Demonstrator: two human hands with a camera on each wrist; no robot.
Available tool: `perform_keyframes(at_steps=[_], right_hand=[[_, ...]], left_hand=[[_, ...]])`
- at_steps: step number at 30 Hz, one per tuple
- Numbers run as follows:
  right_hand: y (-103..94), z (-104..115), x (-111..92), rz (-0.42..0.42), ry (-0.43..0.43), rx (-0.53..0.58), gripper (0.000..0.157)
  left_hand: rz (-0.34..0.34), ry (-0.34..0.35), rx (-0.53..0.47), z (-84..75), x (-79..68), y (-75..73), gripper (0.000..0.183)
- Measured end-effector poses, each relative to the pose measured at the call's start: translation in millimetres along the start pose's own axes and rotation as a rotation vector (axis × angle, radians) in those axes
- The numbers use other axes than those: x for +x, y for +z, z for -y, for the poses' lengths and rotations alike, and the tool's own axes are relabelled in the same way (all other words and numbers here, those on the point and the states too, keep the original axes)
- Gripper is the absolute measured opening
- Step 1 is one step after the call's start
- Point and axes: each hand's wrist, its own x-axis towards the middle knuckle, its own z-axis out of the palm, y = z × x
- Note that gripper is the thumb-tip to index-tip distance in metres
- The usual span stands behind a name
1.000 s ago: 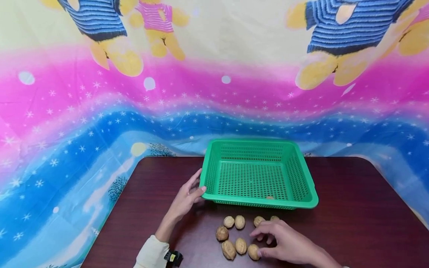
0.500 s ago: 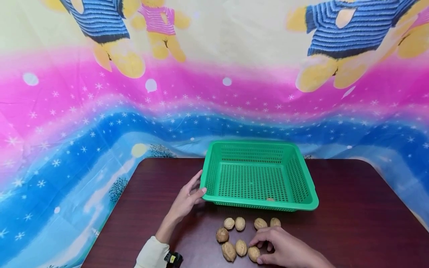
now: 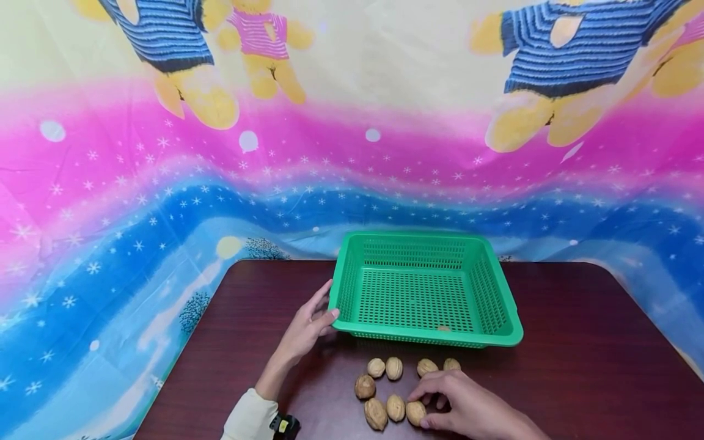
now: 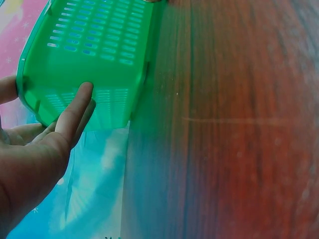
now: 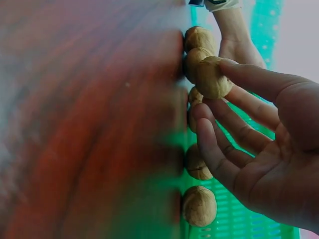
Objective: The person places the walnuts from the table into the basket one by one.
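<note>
My left hand grips the left rim of a green plastic basket, thumb over the edge. In the left wrist view its fingers lie along the outer wall. My right hand pinches a walnut between thumb and fingertips, at the right end of the near row. In the right wrist view this walnut overlaps others behind it. Beside it lie two more walnuts, one lighter and one larger. A small brown thing shows inside the basket, mostly hidden by the front rim.
More walnuts lie on the dark wooden table: a darker one at the left, a pair near the basket, and another pair just beyond my right hand. A printed cloth hangs behind the table.
My right hand has moved slightly left and towards me, and its fingers have closed round the near-right walnut. My left hand keeps its place on the basket.
</note>
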Motion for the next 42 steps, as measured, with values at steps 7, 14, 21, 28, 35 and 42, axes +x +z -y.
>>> perform_keyframes(at_steps=[7, 14, 21, 28, 35, 42], right_hand=[[-15.0, 9.2, -0.7, -0.065, -0.002, 0.055, 0.030], [-31.3, 20.5, -1.5, -0.202, -0.029, 0.008, 0.028], [-51.7, 28.9, -4.3, -0.330, -0.009, -0.049, 0.030], [-76.1, 27.1, -7.1, -0.411, 0.069, -0.068, 0.033], [-90.2, 12.8, -5.0, -0.475, 0.126, -0.117, 0.033], [-101.6, 0.8, 4.2, -0.498, 0.181, -0.130, 0.032]], left_hand=[[-0.001, -0.008, 0.001, 0.2, -0.5, 0.0, 0.074], [-0.003, -0.007, 0.008, 0.3, -0.7, -0.1, 0.073], [-0.013, -0.004, 0.003, -1.6, 0.9, 0.1, 0.073], [-0.022, -0.013, 0.012, -3.7, 0.8, -0.1, 0.072], [-0.024, -0.014, 0.009, -2.9, 1.0, 1.3, 0.074], [-0.011, -0.021, 0.010, -4.3, -0.5, 1.0, 0.073]])
